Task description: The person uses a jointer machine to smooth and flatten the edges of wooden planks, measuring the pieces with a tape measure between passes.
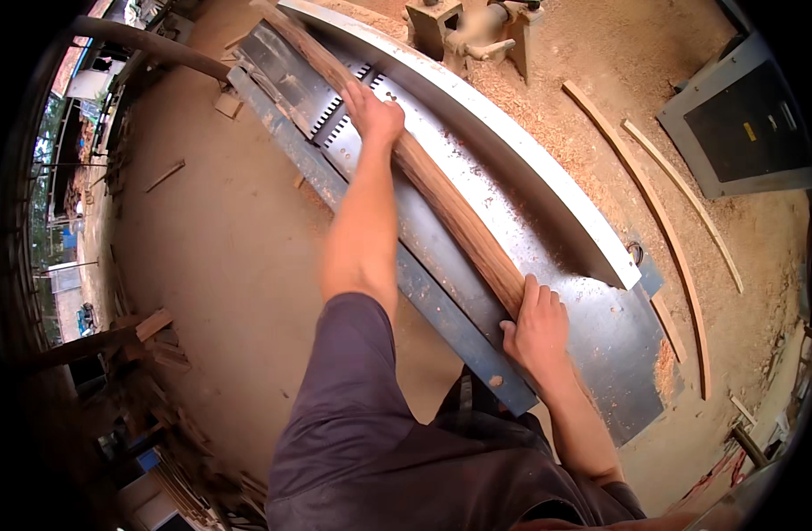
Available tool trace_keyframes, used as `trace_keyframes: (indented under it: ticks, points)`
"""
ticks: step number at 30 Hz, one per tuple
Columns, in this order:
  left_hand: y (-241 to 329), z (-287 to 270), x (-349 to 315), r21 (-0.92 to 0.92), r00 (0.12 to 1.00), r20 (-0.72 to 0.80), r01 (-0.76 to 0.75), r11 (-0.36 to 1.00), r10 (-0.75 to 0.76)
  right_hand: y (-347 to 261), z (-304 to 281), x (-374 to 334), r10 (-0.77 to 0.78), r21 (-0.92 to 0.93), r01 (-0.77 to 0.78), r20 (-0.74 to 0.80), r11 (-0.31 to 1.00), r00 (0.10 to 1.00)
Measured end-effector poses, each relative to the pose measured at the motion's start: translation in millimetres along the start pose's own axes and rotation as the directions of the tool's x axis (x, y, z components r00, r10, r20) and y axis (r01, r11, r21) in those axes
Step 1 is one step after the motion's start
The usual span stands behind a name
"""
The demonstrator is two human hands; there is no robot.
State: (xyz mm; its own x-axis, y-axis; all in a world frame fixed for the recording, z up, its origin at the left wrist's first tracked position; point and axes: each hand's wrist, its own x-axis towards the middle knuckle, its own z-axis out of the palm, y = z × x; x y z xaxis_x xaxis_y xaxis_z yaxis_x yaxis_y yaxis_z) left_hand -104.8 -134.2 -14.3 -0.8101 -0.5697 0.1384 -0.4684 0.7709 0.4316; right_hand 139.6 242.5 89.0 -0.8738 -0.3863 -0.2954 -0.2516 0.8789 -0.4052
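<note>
A long reddish-brown wooden board (450, 208) lies lengthwise on the steel table of a jointer machine (592, 319), running from the near end up to the far top. My left hand (373, 113) presses down on the board far ahead, close to the slotted cutter area (335, 119). My right hand (537, 329) grips the board's near end. A long white metal fence (512, 150) runs along the right side of the board.
Sawdust covers the ground to the right, where thin curved wood strips (663, 221) lie. A grey cabinet with a dark panel (742, 119) stands at the upper right. Scrap wood pieces (154, 332) pile up at the lower left on the dirt floor.
</note>
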Motion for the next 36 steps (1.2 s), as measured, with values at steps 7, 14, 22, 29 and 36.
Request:
trace_keyframes:
  ticks: [7, 14, 22, 29, 36]
  points:
    - [33.1, -28.7, -132.5, -0.032, 0.998, 0.048, 0.041, 0.999, -0.040, 63.5, 10.5, -93.8, -0.054, 0.100, 0.059, -0.057, 0.993, 0.997]
    - [39.1, -37.4, -164.9, 0.016, 0.995, 0.096, -0.036, 0.999, 0.034, 181.2, 1.4, -279.8, 0.074, 0.067, -0.070, -0.071, 0.995, 0.995]
    - [33.3, -13.9, -140.7, 0.082, 0.997, 0.074, 0.010, 0.997, -0.016, 320.6, -9.7, -511.0, 0.334, -0.042, -0.332, 0.031, 0.942, 0.942]
    - [73.9, -10.7, -209.2, -0.107, 0.994, 0.078, 0.089, 0.990, -0.080, 383.1, 3.5, -607.4, 0.557, -0.149, -0.548, 0.028, 0.823, 0.830]
    - [78.1, -14.0, -206.8, -0.083, 0.996, 0.051, 0.072, 0.994, -0.068, 395.3, 17.9, -625.6, 0.574, -0.228, -0.547, 0.077, 0.806, 0.815]
